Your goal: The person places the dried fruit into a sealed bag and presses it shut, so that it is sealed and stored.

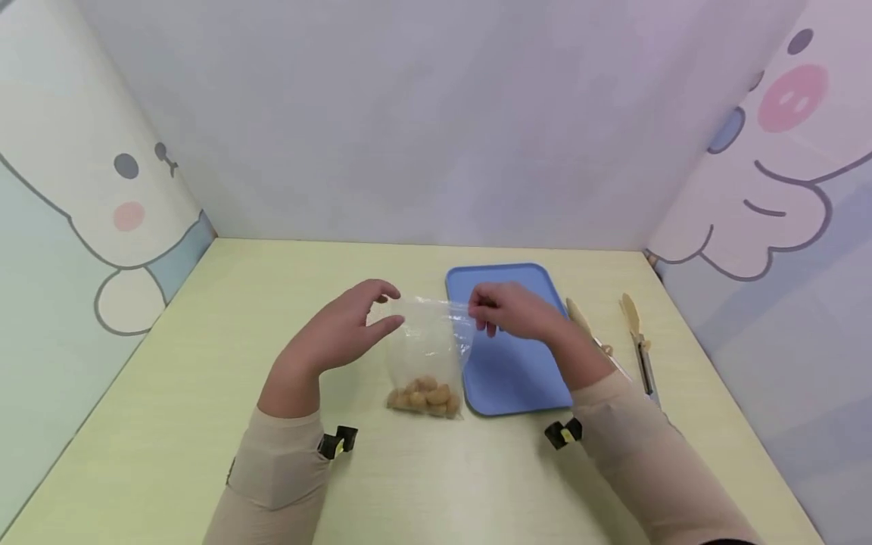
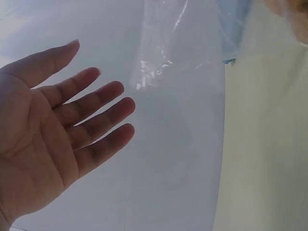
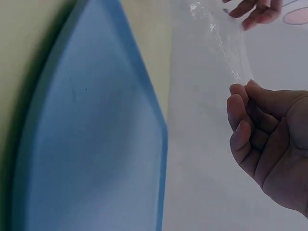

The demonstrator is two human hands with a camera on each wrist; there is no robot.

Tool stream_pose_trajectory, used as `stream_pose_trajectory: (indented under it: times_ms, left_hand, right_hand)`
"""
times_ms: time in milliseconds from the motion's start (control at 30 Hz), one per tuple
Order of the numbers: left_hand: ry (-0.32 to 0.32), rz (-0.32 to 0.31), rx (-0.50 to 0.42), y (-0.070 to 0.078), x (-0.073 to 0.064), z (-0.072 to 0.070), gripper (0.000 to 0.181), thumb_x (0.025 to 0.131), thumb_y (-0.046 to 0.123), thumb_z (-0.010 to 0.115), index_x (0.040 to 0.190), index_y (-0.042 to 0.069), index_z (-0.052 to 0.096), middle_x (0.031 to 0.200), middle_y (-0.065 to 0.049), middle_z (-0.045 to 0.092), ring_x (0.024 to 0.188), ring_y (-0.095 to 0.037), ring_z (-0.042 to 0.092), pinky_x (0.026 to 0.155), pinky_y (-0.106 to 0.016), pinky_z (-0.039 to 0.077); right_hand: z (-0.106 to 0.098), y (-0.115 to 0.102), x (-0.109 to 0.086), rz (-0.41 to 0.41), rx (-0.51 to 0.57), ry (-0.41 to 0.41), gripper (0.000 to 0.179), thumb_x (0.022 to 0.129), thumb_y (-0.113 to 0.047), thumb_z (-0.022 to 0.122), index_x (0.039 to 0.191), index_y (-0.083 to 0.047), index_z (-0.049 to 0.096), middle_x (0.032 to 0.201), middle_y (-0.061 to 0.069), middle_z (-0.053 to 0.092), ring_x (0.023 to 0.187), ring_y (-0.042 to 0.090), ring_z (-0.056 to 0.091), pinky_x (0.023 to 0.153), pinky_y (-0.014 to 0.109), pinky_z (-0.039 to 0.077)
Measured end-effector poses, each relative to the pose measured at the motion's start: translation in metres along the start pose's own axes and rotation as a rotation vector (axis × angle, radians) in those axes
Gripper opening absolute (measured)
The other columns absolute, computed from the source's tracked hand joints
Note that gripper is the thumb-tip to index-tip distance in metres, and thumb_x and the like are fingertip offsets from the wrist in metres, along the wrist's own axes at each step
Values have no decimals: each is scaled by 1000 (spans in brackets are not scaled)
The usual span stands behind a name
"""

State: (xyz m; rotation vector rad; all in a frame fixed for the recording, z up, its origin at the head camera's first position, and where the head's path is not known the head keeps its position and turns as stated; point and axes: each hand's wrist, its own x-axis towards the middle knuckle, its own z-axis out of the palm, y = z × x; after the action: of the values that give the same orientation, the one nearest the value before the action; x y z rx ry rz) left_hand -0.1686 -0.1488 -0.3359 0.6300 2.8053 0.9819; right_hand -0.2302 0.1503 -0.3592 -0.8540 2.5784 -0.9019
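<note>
A clear plastic bag [image 1: 424, 341] hangs upright over the table, with several small round brown pieces [image 1: 428, 395], possibly nuts or cookies, gathered at its bottom. My right hand [image 1: 507, 309] pinches the bag's top right corner between thumb and forefinger, as the right wrist view also shows [image 3: 269, 130]. At the bag's top left my left hand [image 1: 350, 322] is held with fingers spread and loosely bent. In the left wrist view its palm faces the camera and the fingers stand apart from the plastic [image 2: 161, 43].
A blue tray [image 1: 514, 378] lies behind and right of the bag, partly under my right hand. Farther right on the pale yellow table [image 1: 204, 424] lie two tongs with wooden-looking tips, one pair [image 1: 640, 341] fully seen, the other [image 1: 579, 316] partly behind my right arm. Walls enclose the table.
</note>
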Motion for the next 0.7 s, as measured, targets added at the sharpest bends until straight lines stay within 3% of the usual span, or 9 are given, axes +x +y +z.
stream_pose_trajectory:
  times_ms: [100,167,300,400,467,567,633,700]
  left_hand:
    - [-56,60,27,4,0,2,36,98,37,59,128,16,56,138,0,55,133,-23,48,108,-46,38]
    - [-127,85,35,5,-1,5,36,98,37,58,129,19,59,138,2,56,134,-22,48,109,-46,37]
    - [-302,84,64,7,-1,13,39,98,42,58,132,24,62,138,8,58,133,-18,50,109,-43,39]
    - [-390,72,132,8,2,21,39,96,44,60,130,26,64,140,9,56,134,-19,49,109,-42,38]
    - [-415,53,173,8,6,26,39,95,44,61,128,26,66,142,8,55,135,-21,47,110,-43,37]
    - [-425,13,188,5,11,31,41,94,45,61,130,26,64,146,7,51,139,-23,43,112,-45,34]
    - [-429,-19,187,3,13,34,45,93,46,61,134,26,61,148,7,49,141,-23,41,113,-47,32]
    - [-437,-42,191,1,15,36,49,94,47,60,137,25,58,150,5,46,142,-24,38,114,-48,31]
  right_hand:
    - [-3,7,18,81,-31,-20,16,102,-23,54,100,-9,62,86,8,69,70,17,65,66,35,51]
    - [-3,11,27,132,-59,-25,19,102,-23,53,107,-7,61,90,8,69,73,18,66,67,36,50]
    - [5,4,30,205,-213,9,38,101,-30,55,132,-8,53,114,10,67,98,24,66,83,41,52]
    - [14,-18,9,143,-414,43,54,99,-36,59,144,-10,44,138,12,54,126,31,53,102,48,44]
    - [23,-37,-12,56,-598,47,63,96,-42,61,146,-9,42,152,14,40,140,34,37,110,51,35]
    - [39,-57,-41,-58,-767,-6,74,93,-49,62,151,-10,37,162,14,22,148,35,21,115,51,28]
    - [49,-64,-54,-85,-787,-102,82,92,-55,61,154,-12,30,164,11,14,151,34,13,117,52,23]
    - [59,-64,-61,-85,-742,-209,85,91,-58,58,156,-14,25,164,8,16,151,31,15,118,51,21]
